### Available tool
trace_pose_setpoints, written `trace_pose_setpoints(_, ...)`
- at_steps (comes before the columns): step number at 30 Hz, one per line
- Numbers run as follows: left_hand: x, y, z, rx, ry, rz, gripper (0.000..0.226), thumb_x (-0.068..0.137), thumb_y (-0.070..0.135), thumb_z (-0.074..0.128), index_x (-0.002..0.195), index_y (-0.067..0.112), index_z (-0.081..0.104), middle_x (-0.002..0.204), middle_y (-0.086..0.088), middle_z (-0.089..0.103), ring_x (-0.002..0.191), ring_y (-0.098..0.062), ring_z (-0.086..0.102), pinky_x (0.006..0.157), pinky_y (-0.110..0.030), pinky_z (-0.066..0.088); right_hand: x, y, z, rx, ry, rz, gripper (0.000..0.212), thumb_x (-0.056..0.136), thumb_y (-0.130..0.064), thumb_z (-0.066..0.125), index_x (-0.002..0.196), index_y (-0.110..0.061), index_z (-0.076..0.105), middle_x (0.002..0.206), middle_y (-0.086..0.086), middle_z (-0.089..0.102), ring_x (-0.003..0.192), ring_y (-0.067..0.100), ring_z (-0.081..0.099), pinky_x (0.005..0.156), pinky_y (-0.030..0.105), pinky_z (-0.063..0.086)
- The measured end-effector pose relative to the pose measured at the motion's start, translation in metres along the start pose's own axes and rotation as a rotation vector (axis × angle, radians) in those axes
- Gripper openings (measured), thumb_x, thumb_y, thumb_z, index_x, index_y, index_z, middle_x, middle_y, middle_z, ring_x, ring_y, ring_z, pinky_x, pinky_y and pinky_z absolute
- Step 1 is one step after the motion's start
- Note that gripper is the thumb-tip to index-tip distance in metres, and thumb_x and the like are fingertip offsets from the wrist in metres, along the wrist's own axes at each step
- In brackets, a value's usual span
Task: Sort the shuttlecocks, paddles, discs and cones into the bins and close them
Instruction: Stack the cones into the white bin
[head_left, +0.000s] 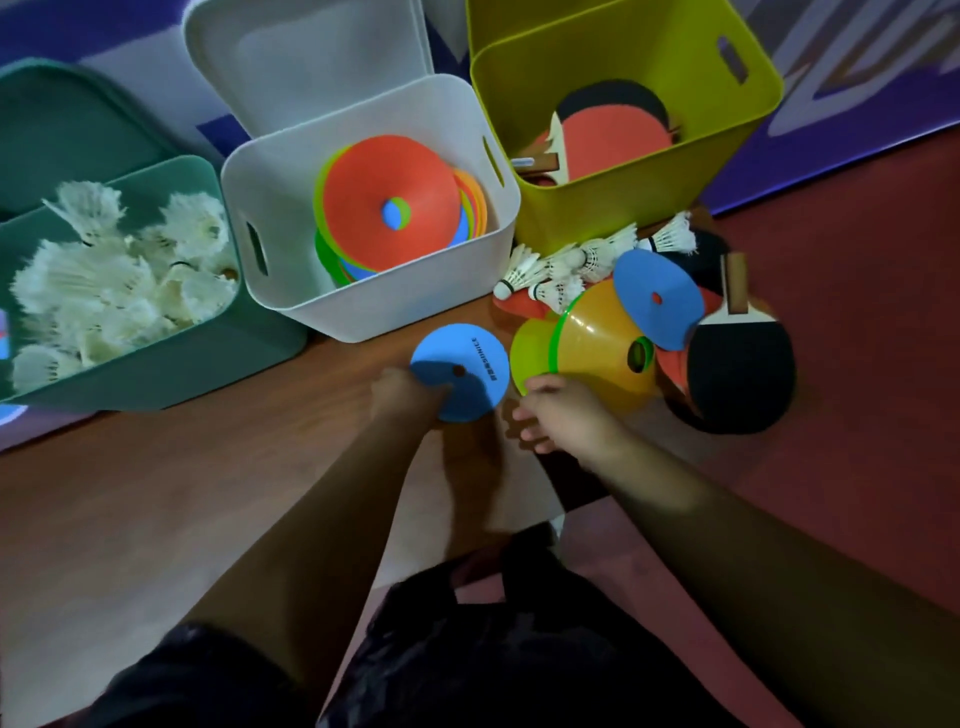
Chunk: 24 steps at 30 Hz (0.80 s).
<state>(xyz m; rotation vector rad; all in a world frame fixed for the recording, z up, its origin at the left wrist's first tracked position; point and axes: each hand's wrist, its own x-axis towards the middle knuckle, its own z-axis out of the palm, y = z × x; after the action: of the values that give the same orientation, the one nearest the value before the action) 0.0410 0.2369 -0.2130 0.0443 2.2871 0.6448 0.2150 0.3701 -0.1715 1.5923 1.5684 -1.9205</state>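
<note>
The left hand (402, 395) has its grip closed on the near-left edge of a blue disc (460, 370), holding it nearly flat with its printed face up and its centre hole showing, just in front of the white bin (291, 218). Just right of that disc, the right hand (563, 415) hangs with fingers loosely curled and holding nothing, its fingertips at the near rim of the yellow cone stack (597, 343). That stack lies on its side, its long axis running left to right, wide mouth toward the blue disc and narrow holed tip pointing right at a black paddle (737, 374). The paddle lies flat, handle pointing away from the person. A second blue disc (657, 299) leans over the stack's far right side, and loose shuttlecocks (566, 265) lie behind it, cork ends mostly pointing left, against the front of the yellow-green bin (613, 208), which holds red paddles. The white bin, left of the pile, holds stacked discs, orange on top; its lid (306, 57) stands behind it. Left of the white bin, the green bin (171, 358) is full of shuttlecocks. All three bins are open. The wooden floor (156, 493) in front of the white bin and around both forearms lies bare, leaving open room.
</note>
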Motion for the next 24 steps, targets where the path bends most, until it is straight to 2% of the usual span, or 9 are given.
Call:
trace_pose_setpoints(3,-0.003,0.013,0.009,-0.152,0.004,-0.045,0.047,0.079,0.014,0.087,0.119,0.003,0.065,0.103,-0.017,0.071,0.075,-0.028,0.072,0.048,-0.042,0.061,0.012,0.006,0.002,-0.195,0.010,-0.106,0.055,0.100,-0.026,0.059,0.153,-0.021,0.047,0.102,0.009,0.076,0.074,0.026,0.072,0.059,0.035,0.058)
trace_pose_setpoints(5,0.001,0.013,0.017,-0.168,-0.007,-0.079,0.048,0.080,0.011,0.086,0.124,0.003,0.067,0.107,-0.018,0.073,0.083,-0.034,0.073,0.060,-0.049,0.065,0.014,0.007,0.000,-0.431,0.035,-0.175,0.064,0.097,-0.039,0.059,0.157,-0.022,0.042,0.120,0.013,0.074,0.100,0.034,0.074,0.082,0.045,0.062)
trace_pose_setpoints(7,0.004,0.008,0.024,-0.169,-0.017,-0.104,0.054,0.076,0.014,0.089,0.125,0.007,0.067,0.109,-0.017,0.073,0.089,-0.037,0.075,0.066,-0.053,0.066,0.015,0.007,-0.002,-0.650,0.071,-0.230,0.064,0.100,-0.041,0.059,0.156,-0.016,0.042,0.132,0.016,0.068,0.119,0.040,0.066,0.096,0.048,0.057)
trace_pose_setpoints(12,0.002,0.007,0.032,-0.155,-0.037,-0.105,0.045,0.076,0.016,0.087,0.118,0.009,0.072,0.105,-0.017,0.075,0.087,-0.037,0.076,0.072,-0.051,0.066,0.005,0.003,-0.002,-0.795,0.086,-0.349,0.054,0.102,-0.034,0.059,0.149,-0.011,0.045,0.125,0.017,0.070,0.116,0.041,0.066,0.089,0.048,0.058)
trace_pose_setpoints(14,-0.004,0.011,0.031,-0.116,-0.027,-0.082,0.044,0.077,0.018,0.085,0.117,0.008,0.070,0.106,-0.016,0.074,0.083,-0.034,0.076,0.062,-0.045,0.066,-0.002,-0.001,-0.006,-0.755,0.117,-0.389,0.052,0.102,-0.032,0.060,0.150,-0.013,0.049,0.127,0.015,0.070,0.117,0.038,0.066,0.090,0.045,0.057)
trace_pose_setpoints(16,-0.007,0.012,0.031,0.006,0.018,0.005,0.047,0.080,0.020,0.084,0.122,0.008,0.066,0.117,-0.014,0.065,0.089,-0.031,0.073,0.053,-0.030,0.062,-0.009,-0.005,-0.014,-0.668,0.198,-0.432,0.041,0.101,-0.029,0.061,0.139,-0.017,0.055,0.111,0.010,0.073,0.101,0.034,0.069,0.079,0.043,0.058)
trace_pose_setpoints(18,-0.009,0.012,0.033,0.171,0.076,0.207,0.048,0.082,0.019,0.081,0.127,0.013,0.066,0.128,-0.013,0.054,0.106,-0.031,0.065,0.077,-0.032,0.061,-0.014,-0.006,-0.026,-0.567,0.293,-0.450,0.028,0.100,-0.028,0.062,0.125,-0.019,0.054,0.091,0.003,0.067,0.081,0.028,0.067,0.066,0.043,0.056)
trace_pose_setpoints(20,-0.011,0.012,0.037,0.267,0.066,0.384,0.051,0.079,0.021,0.084,0.127,0.022,0.067,0.129,-0.010,0.050,0.116,-0.032,0.059,0.097,-0.038,0.053,-0.015,-0.004,-0.040,-0.486,0.390,-0.420,0.025,0.099,-0.028,0.063,0.119,-0.019,0.049,0.085,-0.002,0.060,0.076,0.026,0.065,0.064,0.042,0.055)
trace_pose_setpoints(24,-0.022,0.020,0.045,0.382,-0.050,0.372,0.070,0.072,0.039,0.091,0.134,0.032,0.056,0.137,-0.009,0.042,0.127,-0.033,0.048,0.100,-0.047,0.051,-0.013,0.005,-0.060,-0.403,0.513,-0.365,0.033,0.096,-0.029,0.064,0.121,-0.018,0.046,0.100,0.005,0.062,0.093,0.037,0.067,0.075,0.042,0.055)
